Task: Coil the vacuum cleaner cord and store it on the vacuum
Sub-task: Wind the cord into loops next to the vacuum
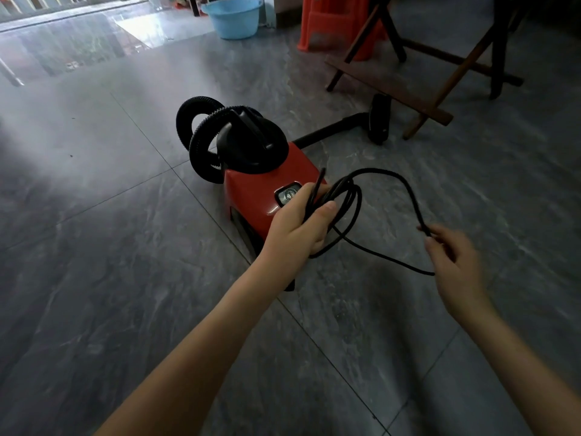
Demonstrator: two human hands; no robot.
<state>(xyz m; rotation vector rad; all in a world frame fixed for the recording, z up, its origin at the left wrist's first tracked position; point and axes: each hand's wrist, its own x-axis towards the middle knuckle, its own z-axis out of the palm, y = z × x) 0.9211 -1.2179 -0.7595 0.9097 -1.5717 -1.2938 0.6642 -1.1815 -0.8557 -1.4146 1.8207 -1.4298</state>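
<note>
A red vacuum cleaner (251,190) with a black top and a coiled ribbed hose (201,143) stands on the grey tiled floor at centre. Just in front of its rear end, my left hand (298,228) is closed around several loops of the black cord (393,180). One wide loop arcs from that bundle to the right, where my right hand (452,262) pinches the cord between thumb and fingers. A further strand runs low between the two hands. The plug is hidden from me.
The black wand and floor head (379,118) lie behind the vacuum to the right. Wooden folding chair legs (440,86) stand at the back right, an orange plastic stool (333,23) behind them, and a light blue basin (234,17) at the far back.
</note>
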